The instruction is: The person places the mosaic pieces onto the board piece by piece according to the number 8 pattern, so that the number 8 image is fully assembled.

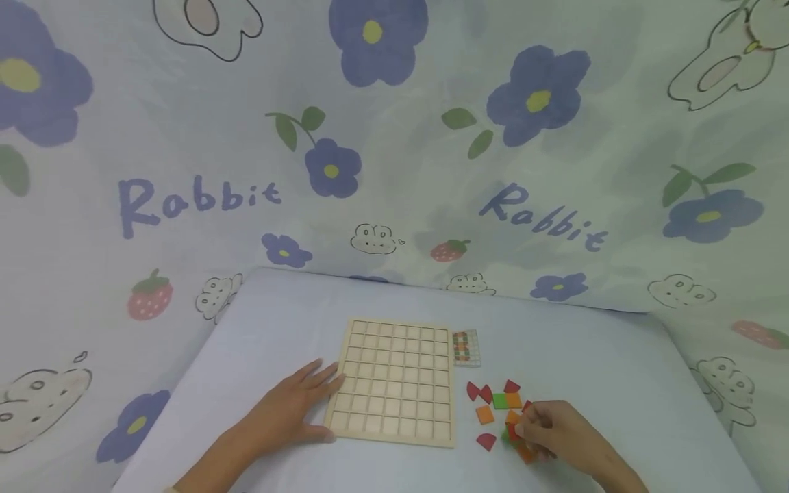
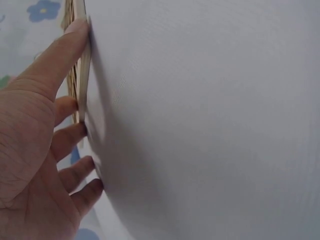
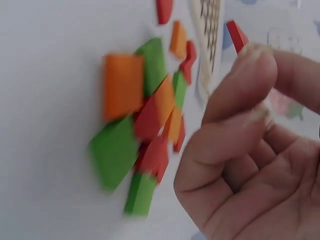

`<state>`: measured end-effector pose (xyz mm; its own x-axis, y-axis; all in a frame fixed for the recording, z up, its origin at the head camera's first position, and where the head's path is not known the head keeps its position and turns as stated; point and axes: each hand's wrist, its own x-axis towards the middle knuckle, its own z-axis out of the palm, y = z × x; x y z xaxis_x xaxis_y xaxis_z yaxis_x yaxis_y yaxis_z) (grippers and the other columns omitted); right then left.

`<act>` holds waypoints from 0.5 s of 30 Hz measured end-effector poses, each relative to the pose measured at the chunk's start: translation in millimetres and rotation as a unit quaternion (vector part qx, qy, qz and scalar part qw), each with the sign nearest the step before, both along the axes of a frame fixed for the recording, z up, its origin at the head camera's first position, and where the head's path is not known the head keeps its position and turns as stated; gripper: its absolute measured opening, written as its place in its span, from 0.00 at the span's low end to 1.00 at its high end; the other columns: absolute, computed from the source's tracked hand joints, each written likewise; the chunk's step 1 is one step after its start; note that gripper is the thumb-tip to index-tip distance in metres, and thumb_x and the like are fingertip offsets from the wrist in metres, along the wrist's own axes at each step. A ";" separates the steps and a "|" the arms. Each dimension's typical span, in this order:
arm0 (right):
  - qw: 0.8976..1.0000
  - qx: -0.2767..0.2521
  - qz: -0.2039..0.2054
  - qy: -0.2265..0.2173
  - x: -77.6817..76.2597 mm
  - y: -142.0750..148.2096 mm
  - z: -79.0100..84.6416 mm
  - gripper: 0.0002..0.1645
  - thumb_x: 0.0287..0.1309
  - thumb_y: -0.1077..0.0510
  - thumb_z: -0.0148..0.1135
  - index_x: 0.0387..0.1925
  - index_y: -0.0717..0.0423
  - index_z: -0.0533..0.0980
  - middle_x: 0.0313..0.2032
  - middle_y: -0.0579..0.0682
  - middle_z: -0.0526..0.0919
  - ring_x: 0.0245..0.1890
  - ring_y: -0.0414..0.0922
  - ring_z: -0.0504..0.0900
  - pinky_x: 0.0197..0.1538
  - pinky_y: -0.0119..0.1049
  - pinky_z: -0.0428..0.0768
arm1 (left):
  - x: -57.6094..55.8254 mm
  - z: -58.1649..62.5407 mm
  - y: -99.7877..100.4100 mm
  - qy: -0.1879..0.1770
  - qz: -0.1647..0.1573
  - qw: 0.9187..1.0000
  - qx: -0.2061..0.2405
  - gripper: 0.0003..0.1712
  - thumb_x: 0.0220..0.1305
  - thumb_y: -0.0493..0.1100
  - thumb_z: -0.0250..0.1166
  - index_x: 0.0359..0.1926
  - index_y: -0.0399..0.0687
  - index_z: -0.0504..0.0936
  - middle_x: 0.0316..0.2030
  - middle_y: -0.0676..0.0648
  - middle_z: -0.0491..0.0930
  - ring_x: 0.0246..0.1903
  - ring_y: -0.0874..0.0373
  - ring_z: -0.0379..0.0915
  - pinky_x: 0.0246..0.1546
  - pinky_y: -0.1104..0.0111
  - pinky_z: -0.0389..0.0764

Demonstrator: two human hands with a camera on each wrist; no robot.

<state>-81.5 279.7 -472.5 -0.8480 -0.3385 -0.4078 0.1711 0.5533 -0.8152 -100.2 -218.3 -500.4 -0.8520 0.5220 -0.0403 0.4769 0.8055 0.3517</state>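
Note:
A light wooden grid board (image 1: 394,383) of square cells lies on the white table. My left hand (image 1: 292,404) rests at its left side, fingers spread. In the left wrist view, the thumb of the left hand (image 2: 35,130) touches the board's edge (image 2: 84,75). My right hand (image 1: 564,435) is over a loose pile of coloured pieces at the board's right. Between thumb and forefinger, the right hand (image 3: 250,135) pinches a red piece (image 3: 236,37); its full outline is partly hidden. Orange (image 3: 123,86), green (image 3: 115,152) and red pieces lie below.
A small pattern card (image 1: 466,348) with coloured squares lies against the board's upper right side. Red wedge-shaped pieces (image 1: 486,441), an orange square (image 1: 485,415) and a green square (image 1: 499,401) are scattered between board and right hand. Printed fabric (image 1: 394,157) stands behind the table.

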 end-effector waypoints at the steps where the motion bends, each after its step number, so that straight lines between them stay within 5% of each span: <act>1: 1.000 0.001 -0.008 0.002 -3.1 -5.0 1.1 0.15 0.70 0.51 0.67 0.34 0.58 0.78 0.21 0.48 0.79 0.21 0.44 0.75 0.23 0.31 0.74 | 0.2 -0.1 0.5 0.001 0.000 1.000 0.001 0.55 0.53 0.70 0.74 0.76 0.49 0.71 0.78 0.45 0.63 0.77 0.36 0.53 0.71 0.39 0.65; 15: 0.993 0.022 -0.092 0.067 -57.8 -71.1 -4.7 0.10 0.68 0.55 0.67 0.35 0.58 0.82 0.25 0.51 0.83 0.20 0.46 0.78 0.23 0.34 0.78 | 0.8 -0.6 0.7 0.006 -0.006 1.000 -0.001 0.55 0.54 0.69 0.75 0.77 0.48 0.70 0.78 0.44 0.63 0.77 0.36 0.53 0.72 0.41 0.64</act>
